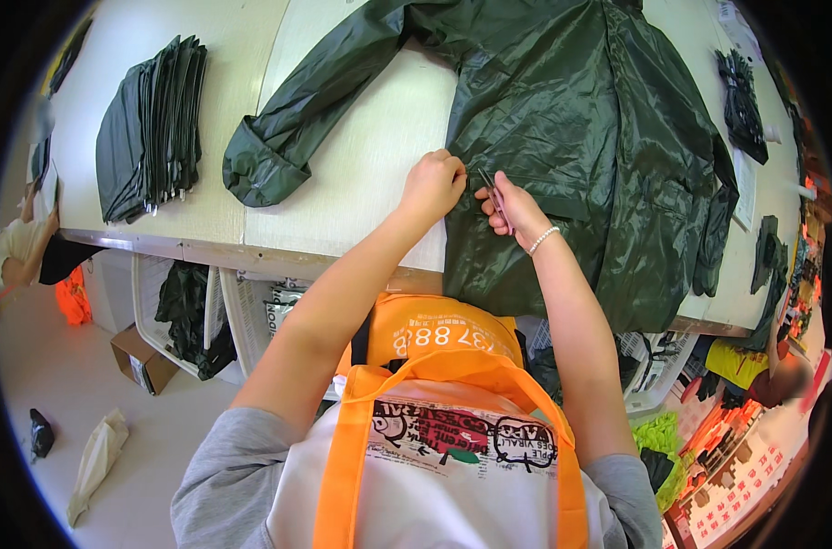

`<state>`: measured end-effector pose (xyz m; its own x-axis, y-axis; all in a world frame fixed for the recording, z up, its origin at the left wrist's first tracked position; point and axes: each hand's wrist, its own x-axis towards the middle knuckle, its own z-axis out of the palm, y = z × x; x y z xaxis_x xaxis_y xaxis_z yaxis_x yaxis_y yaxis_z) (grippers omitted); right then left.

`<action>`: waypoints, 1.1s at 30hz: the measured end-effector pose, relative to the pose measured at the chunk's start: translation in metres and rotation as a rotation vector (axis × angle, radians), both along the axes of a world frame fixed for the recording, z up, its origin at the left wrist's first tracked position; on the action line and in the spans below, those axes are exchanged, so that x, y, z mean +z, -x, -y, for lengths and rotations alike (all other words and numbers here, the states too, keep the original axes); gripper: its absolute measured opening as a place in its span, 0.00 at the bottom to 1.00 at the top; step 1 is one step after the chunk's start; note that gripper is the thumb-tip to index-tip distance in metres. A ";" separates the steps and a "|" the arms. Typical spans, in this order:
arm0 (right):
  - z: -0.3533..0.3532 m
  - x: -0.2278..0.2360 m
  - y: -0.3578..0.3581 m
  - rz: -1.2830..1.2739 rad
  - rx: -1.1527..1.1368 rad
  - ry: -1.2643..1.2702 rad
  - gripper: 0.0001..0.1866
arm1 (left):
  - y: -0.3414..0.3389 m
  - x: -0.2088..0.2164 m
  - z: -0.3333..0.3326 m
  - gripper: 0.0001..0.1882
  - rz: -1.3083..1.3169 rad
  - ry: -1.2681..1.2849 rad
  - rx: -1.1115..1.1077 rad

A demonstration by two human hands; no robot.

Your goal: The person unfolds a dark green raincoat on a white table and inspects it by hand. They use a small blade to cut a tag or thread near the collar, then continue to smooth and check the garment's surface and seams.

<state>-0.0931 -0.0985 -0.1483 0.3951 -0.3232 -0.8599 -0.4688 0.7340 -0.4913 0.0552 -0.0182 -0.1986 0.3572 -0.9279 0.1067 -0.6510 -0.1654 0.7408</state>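
A shiny dark green rain jacket [544, 110] lies spread on the pale table, its left-hand sleeve [269, 165] stretched out to the left and folded at the end. My left hand [434, 186] is closed at the jacket's side edge, its fingertips pinching the fabric there. Just right of it, my right hand [518, 209] grips a small pair of thread snips [495, 197], blades pointing up and left over the jacket near a pocket flap. A beaded bracelet circles my right wrist. The jacket's lower hem hangs over the table's front edge.
A stack of folded dark green pieces [150, 133] sits on the table's left. Another dark bundle [741, 105] lies at the far right. White plastic baskets [242, 306] stand beneath the table, near a cardboard box [145, 359]. Part of another person [22, 242] shows at the left.
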 end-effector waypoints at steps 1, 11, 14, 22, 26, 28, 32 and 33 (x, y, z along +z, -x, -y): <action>0.001 -0.002 0.000 0.014 0.030 -0.031 0.24 | 0.000 0.001 -0.002 0.03 -0.011 0.001 -0.005; 0.008 -0.012 -0.002 0.088 0.088 -0.174 0.23 | -0.003 0.005 0.000 0.03 -0.071 -0.004 -0.006; 0.008 -0.013 -0.004 0.107 0.057 -0.182 0.24 | -0.003 0.005 0.000 0.03 -0.077 -0.013 -0.005; 0.007 -0.024 -0.004 0.111 0.045 -0.160 0.22 | -0.002 0.007 0.002 0.03 -0.079 -0.036 0.014; 0.005 -0.026 -0.001 0.101 0.053 -0.137 0.21 | -0.002 0.007 0.001 0.02 -0.078 -0.003 0.007; 0.003 -0.022 0.001 0.094 0.011 -0.162 0.21 | -0.004 0.012 -0.007 0.03 -0.058 -0.040 -0.003; 0.002 -0.017 0.006 0.110 0.005 -0.192 0.21 | -0.013 0.035 -0.039 0.04 -0.056 -0.264 -0.112; 0.002 -0.019 0.006 0.115 0.002 -0.191 0.21 | -0.015 0.043 -0.048 0.05 -0.031 -0.419 -0.170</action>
<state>-0.0988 -0.1004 -0.1677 0.4951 -0.1579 -0.8544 -0.4194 0.8178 -0.3942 0.0699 0.0299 -0.1557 0.1928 -0.9346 -0.2988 -0.6732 -0.3475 0.6527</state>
